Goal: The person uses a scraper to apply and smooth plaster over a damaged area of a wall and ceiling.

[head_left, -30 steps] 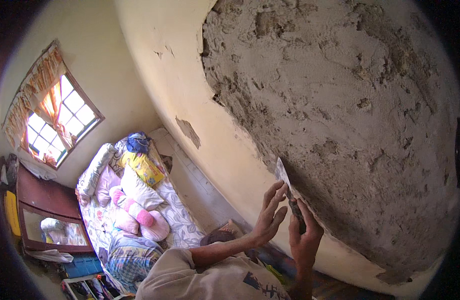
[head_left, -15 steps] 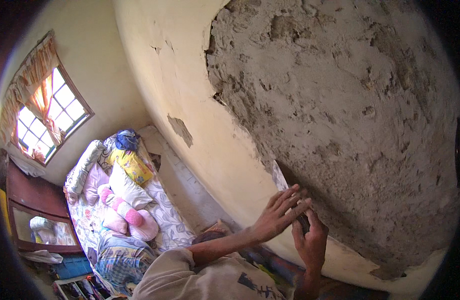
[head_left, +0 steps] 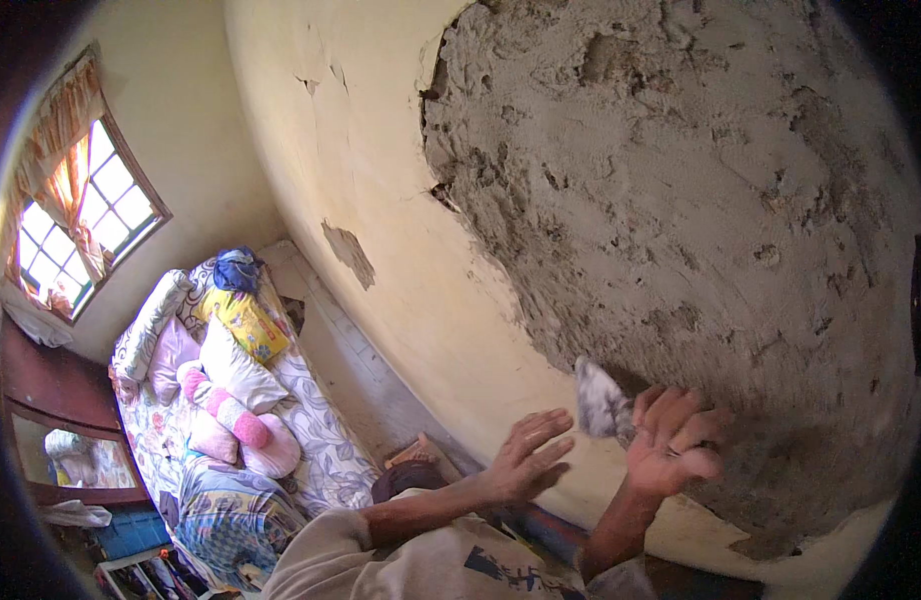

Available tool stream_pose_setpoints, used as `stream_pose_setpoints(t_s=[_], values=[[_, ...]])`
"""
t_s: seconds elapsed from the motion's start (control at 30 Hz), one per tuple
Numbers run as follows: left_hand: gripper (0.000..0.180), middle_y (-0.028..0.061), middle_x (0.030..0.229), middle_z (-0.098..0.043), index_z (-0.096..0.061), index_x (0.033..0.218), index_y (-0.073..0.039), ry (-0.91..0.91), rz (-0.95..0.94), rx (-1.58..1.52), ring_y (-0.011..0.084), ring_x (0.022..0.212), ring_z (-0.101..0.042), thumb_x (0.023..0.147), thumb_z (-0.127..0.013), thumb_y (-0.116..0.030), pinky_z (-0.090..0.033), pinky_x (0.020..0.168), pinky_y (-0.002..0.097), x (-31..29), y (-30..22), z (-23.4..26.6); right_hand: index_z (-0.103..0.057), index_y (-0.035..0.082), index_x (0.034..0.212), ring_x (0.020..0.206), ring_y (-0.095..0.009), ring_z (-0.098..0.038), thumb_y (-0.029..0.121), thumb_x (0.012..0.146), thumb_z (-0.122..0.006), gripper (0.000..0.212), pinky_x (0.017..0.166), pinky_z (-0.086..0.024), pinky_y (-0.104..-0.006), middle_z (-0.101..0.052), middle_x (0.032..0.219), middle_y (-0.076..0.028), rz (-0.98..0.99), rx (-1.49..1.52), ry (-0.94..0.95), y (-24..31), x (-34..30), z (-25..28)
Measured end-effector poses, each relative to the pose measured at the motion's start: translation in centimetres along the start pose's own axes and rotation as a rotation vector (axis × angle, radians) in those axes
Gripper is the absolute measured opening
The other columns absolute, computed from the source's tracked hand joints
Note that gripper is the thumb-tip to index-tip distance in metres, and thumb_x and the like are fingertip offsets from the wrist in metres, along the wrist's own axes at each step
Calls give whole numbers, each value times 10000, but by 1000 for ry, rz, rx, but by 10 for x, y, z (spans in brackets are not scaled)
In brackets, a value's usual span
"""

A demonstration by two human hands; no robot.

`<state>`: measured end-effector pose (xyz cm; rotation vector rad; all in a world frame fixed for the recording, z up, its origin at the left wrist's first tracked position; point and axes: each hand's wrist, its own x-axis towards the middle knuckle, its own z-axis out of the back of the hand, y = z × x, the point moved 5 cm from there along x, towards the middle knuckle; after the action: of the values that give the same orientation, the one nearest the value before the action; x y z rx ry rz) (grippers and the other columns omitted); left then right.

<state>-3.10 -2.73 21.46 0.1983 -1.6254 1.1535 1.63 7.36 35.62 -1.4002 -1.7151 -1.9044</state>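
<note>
- Head view, far left: a multi-paned window (head_left: 96, 190) with orange curtains (head_left: 69, 185); below it, a dark red cabinet (head_left: 61, 380) with a mirror panel (head_left: 91, 457).
- Next, a bed (head_left: 331, 440) in a floral sheet, bearing a blue cloth bundle (head_left: 238, 271), a yellow pillow (head_left: 249, 325), a white pillow (head_left: 239, 367) and a pink-and-white plush bolster (head_left: 224, 405).
- Mid-frame, a cream-painted wall (head_left: 411, 300) with a small chipped spot (head_left: 349, 255).
- Left hand (head_left: 526, 462): grasping nothing, fingers spread, before the lower wall and just left of the small pointed trowel (head_left: 603, 402).
- That trowel lies at the grey patch's lower-left border, blade pale and smeared, tip up and leftward — whether it touches the wall, I cannot tell.
- Right hand (head_left: 673, 445): fingers curled, grasping the trowel — its handle is hidden, and the hand blurred.
- Far right, the rough grey plaster patch (head_left: 701, 250), pitted, ragged along its left edge.
</note>
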Motion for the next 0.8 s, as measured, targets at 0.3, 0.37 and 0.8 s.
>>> stream_pose_setpoints(t_s=[0.3, 0.37, 0.8], values=[[318, 139, 1185, -565, -532, 1209, -98, 690, 683, 299, 316, 1124, -512, 902, -528, -181, -392, 955, 427, -281, 170, 64, -394, 109, 747, 513, -197, -344, 303, 953, -414, 284, 559, -372, -372, -381, 598, -41, -127, 115, 241, 22, 36, -32], [287, 130, 1162, -582, -560, 1171, -109, 678, 721, 346, 307, 1110, -528, 902, -530, -204, -412, 937, 404, -347, 202, 85, -407, 95, 732, 533, -209, -375, 269, 948, -404, 277, 567, -384, -390, -430, 630, -66, -237, 186, 287, -18, 33, -13], [282, 195, 859, -652, -639, 933, -14, 514, 1490, 299, 328, 836, -624, 821, -590, -268, -473, 746, 409, -508, 207, 155, -495, 109, 624, 625, -178, -523, 203, 829, -520, 227, 493, -420, -348, -514, 608, -44, -14, -346, 208, -5, 30, -43]])
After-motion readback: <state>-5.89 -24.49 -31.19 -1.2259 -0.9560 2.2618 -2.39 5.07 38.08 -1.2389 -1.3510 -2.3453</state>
